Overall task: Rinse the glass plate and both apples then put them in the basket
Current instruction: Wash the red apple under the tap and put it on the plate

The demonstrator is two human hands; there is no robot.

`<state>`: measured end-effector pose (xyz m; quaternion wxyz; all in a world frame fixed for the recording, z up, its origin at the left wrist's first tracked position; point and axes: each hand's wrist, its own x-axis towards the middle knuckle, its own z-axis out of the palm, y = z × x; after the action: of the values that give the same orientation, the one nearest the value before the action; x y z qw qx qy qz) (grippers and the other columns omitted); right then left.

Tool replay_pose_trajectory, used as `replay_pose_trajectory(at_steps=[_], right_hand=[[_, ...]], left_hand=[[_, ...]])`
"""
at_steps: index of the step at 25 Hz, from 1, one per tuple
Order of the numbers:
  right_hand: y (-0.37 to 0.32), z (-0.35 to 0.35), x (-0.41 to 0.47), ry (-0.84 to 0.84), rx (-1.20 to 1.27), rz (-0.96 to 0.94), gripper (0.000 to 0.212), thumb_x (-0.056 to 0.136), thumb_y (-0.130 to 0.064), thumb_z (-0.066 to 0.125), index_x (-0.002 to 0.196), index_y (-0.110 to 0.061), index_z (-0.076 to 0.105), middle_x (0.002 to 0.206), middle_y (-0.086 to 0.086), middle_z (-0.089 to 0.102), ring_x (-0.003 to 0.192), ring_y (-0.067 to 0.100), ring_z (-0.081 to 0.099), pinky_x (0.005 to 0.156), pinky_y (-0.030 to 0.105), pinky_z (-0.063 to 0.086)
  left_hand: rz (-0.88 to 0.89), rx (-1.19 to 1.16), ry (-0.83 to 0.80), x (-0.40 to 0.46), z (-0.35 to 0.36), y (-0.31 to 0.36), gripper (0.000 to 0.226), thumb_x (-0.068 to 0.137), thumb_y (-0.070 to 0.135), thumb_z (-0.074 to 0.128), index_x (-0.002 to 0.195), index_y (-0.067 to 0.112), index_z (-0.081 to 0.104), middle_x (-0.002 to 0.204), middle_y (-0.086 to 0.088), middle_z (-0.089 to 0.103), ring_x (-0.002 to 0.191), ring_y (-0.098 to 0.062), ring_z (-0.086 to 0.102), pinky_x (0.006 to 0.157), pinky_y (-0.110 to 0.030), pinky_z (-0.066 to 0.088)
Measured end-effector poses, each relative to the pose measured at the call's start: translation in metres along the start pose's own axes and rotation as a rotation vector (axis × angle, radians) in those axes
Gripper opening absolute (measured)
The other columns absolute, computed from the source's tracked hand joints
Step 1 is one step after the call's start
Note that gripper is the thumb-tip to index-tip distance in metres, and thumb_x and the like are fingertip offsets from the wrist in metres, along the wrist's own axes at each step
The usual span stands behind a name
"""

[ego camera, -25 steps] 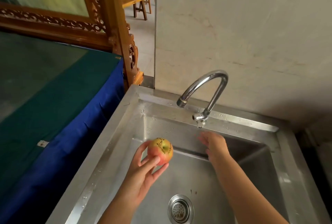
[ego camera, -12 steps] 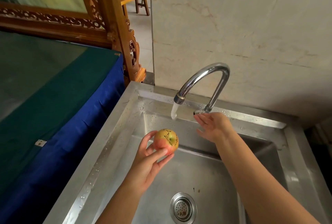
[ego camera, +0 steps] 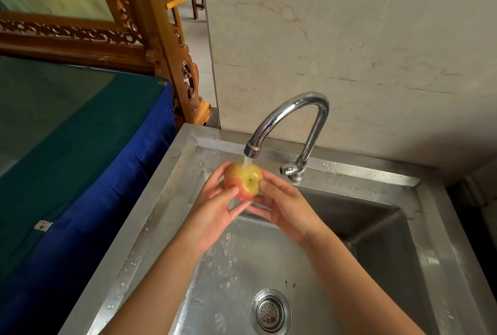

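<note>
A red and yellow apple (ego camera: 246, 180) sits under the running stream from the chrome tap (ego camera: 290, 119), above the steel sink (ego camera: 172, 189). My left hand (ego camera: 215, 208) grips the apple from the left and below. My right hand (ego camera: 285, 205) cups it from the right, fingers touching its side and underside. Water splashes down into the basin below the hands. The glass plate, the other apple and the basket are not in view.
The drain strainer (ego camera: 270, 310) lies in the basin near the bottom of the view. A table with a green and blue cloth (ego camera: 80, 146) stands to the left of the sink. A carved wooden frame (ego camera: 161, 39) rises behind it. A tiled wall backs the tap.
The water started running. My left hand raised the apple under the stream. My right hand left the tap handle and came onto the apple.
</note>
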<state>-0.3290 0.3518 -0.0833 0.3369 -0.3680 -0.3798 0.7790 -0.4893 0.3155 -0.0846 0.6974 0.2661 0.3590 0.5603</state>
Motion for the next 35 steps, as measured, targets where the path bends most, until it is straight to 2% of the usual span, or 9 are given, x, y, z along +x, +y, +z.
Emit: replay_pose_trajectory(at_steps=[4, 9, 12, 15, 20, 24, 27, 29, 35], right_hand=[[-0.008, 0.002, 0.001, -0.033, 0.043, -0.112, 0.036, 0.087, 0.0, 0.055, 0.121, -0.014, 0.057, 0.116, 0.007, 0.064, 0.101, 0.024, 0.065, 0.086, 0.036, 0.057], [-0.005, 0.03, 0.013, 0.199, -0.397, -0.262, 0.025, 0.089, -0.03, 0.054, 0.113, -0.026, 0.052, 0.114, 0.01, 0.058, 0.1, 0.024, 0.063, 0.081, 0.031, 0.055], [-0.001, 0.041, 0.023, 0.426, -0.615, -0.302, 0.023, 0.096, -0.031, 0.034, 0.095, -0.016, 0.052, 0.084, 0.001, 0.058, 0.082, 0.02, 0.056, 0.072, 0.032, 0.046], [-0.007, 0.023, 0.022, 0.427, -0.442, -0.133, 0.041, 0.097, -0.039, 0.029, 0.093, -0.014, 0.061, 0.07, -0.001, 0.057, 0.069, 0.02, 0.055, 0.055, 0.024, 0.043], [0.005, 0.014, 0.014, 0.168, -0.709, -0.34, 0.049, 0.085, -0.039, 0.059, 0.13, -0.039, 0.041, 0.119, 0.005, 0.053, 0.108, 0.022, 0.056, 0.094, 0.038, 0.05], [0.001, 0.01, 0.015, 0.068, -0.137, -0.186, 0.036, 0.094, -0.033, 0.045, 0.128, -0.022, 0.044, 0.111, 0.007, 0.065, 0.1, 0.022, 0.065, 0.085, 0.032, 0.052], [0.004, 0.007, 0.013, 0.009, -0.001, -0.011, 0.039, 0.091, -0.049, 0.04, 0.119, -0.029, 0.058, 0.11, -0.002, 0.069, 0.094, 0.008, 0.064, 0.085, 0.03, 0.045], [0.013, 0.008, 0.012, -0.001, 0.062, 0.041, 0.045, 0.082, -0.056, 0.047, 0.112, -0.026, 0.063, 0.106, -0.003, 0.069, 0.087, 0.006, 0.063, 0.084, 0.03, 0.04], [0.031, 0.021, 0.013, -0.064, 0.455, 0.202, 0.048, 0.091, -0.039, 0.031, 0.123, -0.012, 0.055, 0.107, 0.013, 0.062, 0.088, 0.02, 0.058, 0.081, 0.033, 0.037]], left_hand=[[0.001, 0.078, -0.028, 0.006, 0.0, 0.013, 0.049, 0.081, 0.024, 0.059, 0.128, 0.034, 0.051, 0.138, -0.003, 0.054, 0.123, -0.019, 0.055, 0.1, -0.037, 0.047], [0.019, 0.386, 0.132, 0.014, 0.028, 0.004, 0.033, 0.092, 0.045, 0.038, 0.122, 0.036, 0.049, 0.129, -0.007, 0.055, 0.111, -0.018, 0.061, 0.075, -0.036, 0.058], [0.018, 0.295, 0.238, 0.016, 0.039, -0.01, 0.037, 0.095, 0.045, 0.031, 0.124, 0.028, 0.046, 0.119, -0.011, 0.061, 0.097, -0.017, 0.067, 0.065, -0.034, 0.059], [-0.024, 0.064, 0.248, 0.016, 0.039, -0.008, 0.03, 0.097, 0.039, 0.031, 0.11, 0.029, 0.057, 0.11, -0.01, 0.064, 0.086, -0.016, 0.072, 0.061, -0.029, 0.057], [-0.073, -0.029, 0.261, 0.021, 0.029, 0.003, 0.028, 0.098, 0.029, 0.037, 0.105, 0.036, 0.063, 0.114, -0.006, 0.063, 0.098, -0.019, 0.066, 0.066, -0.031, 0.058], [-0.017, 0.211, 0.234, 0.016, 0.018, 0.009, 0.043, 0.088, 0.013, 0.057, 0.131, 0.02, 0.05, 0.126, -0.009, 0.062, 0.116, -0.023, 0.059, 0.095, -0.033, 0.049], [0.165, 0.621, 0.306, 0.008, 0.021, 0.004, 0.049, 0.076, 0.005, 0.068, 0.111, 0.039, 0.059, 0.115, 0.006, 0.063, 0.104, 0.001, 0.06, 0.076, -0.014, 0.052], [0.275, 0.817, 0.332, 0.006, 0.018, 0.003, 0.06, 0.07, 0.006, 0.073, 0.104, 0.052, 0.053, 0.118, 0.01, 0.054, 0.107, 0.001, 0.055, 0.083, -0.018, 0.05], [0.155, 0.695, 0.187, -0.003, 0.002, -0.003, 0.067, 0.065, 0.012, 0.077, 0.106, 0.059, 0.053, 0.117, 0.02, 0.058, 0.099, 0.01, 0.06, 0.074, -0.014, 0.053]])
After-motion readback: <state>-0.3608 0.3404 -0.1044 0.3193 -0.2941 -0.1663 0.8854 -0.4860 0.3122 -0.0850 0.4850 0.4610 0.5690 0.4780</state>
